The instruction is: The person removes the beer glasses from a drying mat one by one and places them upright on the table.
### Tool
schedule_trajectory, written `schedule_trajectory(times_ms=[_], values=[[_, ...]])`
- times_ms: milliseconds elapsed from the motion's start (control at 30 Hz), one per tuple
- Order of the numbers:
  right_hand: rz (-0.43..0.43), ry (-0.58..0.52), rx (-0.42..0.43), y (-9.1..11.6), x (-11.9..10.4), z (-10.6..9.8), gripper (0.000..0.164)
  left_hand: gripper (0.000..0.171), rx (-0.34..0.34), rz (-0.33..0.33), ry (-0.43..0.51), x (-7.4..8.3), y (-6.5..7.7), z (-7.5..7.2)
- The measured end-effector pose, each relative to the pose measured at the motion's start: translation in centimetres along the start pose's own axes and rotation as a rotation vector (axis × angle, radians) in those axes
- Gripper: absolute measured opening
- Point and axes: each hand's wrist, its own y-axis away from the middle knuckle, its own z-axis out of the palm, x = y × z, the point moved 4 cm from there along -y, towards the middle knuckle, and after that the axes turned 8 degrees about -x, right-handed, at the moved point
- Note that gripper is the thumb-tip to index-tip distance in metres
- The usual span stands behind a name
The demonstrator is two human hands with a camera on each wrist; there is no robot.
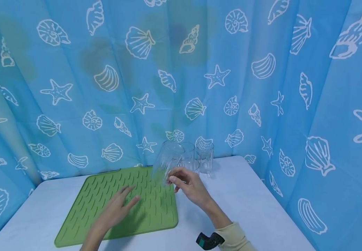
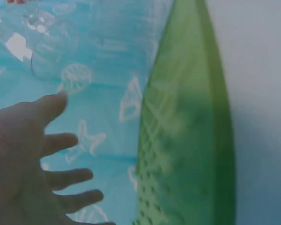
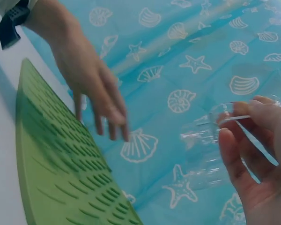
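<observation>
My right hand point(image 1: 191, 184) pinches a clear wine glass point(image 1: 167, 158) by its narrow lower end, and the glass is tilted above the far right part of a green ribbed drying mat point(image 1: 105, 209). In the right wrist view the fingertips close round the thin part of the wine glass point(image 3: 201, 154), whose outline is faint. Over the middle of the mat hovers my left hand point(image 1: 113, 211), its fingers spread and holding nothing. The left wrist view shows that hand point(image 2: 33, 150) with the wine glass point(image 2: 33, 42) beyond it.
Several clear glasses point(image 1: 205, 157) stand at the back of the white table point(image 1: 231, 195), right of the mat and partly behind the held glass. A blue curtain point(image 1: 168, 87) with white shell prints hangs close behind and beside the table.
</observation>
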Motion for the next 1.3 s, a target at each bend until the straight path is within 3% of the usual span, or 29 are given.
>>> schedule_trajectory(times_ms=[200,433,767,1033,1300], values=[[0.016,-0.126,0.080,0.1,0.1,0.0,0.019,0.063,0.133,0.104,0.143,2.6,-0.6,-0.4],[0.058,-0.370,0.157,0.0,0.6,0.9,0.017,0.055,0.207,0.174,0.395,4.8,-1.3,-0.8],[0.170,-0.533,0.218,0.0,1.0,2.0,0.012,0.052,0.190,0.258,0.601,7.0,-2.8,-0.6],[0.188,-0.674,0.267,0.2,1.0,1.6,0.012,0.056,0.200,0.249,0.648,7.9,-3.0,-0.3],[0.187,-0.737,0.242,-0.1,0.5,2.1,0.012,0.074,0.213,0.245,0.670,8.2,-3.1,-0.1]])
